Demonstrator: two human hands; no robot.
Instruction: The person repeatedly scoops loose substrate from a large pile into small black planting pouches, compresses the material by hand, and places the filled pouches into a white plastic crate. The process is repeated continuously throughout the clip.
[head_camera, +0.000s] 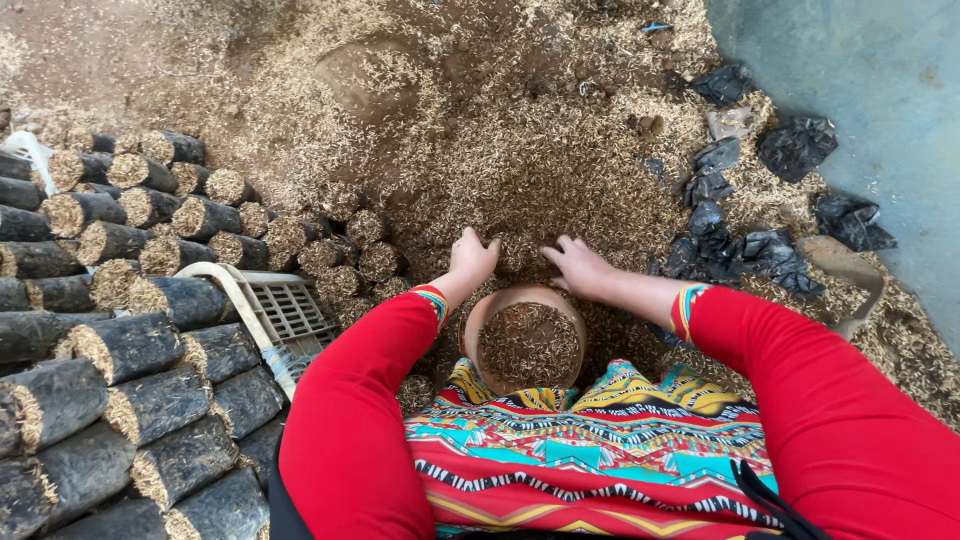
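Item: round bowl (525, 345) of chaff, at our knees. Beyond its far rim, left hand (472, 258) and right hand (578, 266), each grip spread, rest on the chaff pile (520, 170). Left of bowl: stacked black cylinders (130, 350), plastic crate (270, 315).

Stacked black bags (120, 380) crowding left

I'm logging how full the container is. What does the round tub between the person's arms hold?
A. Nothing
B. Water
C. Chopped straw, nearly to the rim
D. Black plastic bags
C: the tub shows chopped straw almost up to its rim, while the left hand and right hand rest on the straw pile just beyond it.
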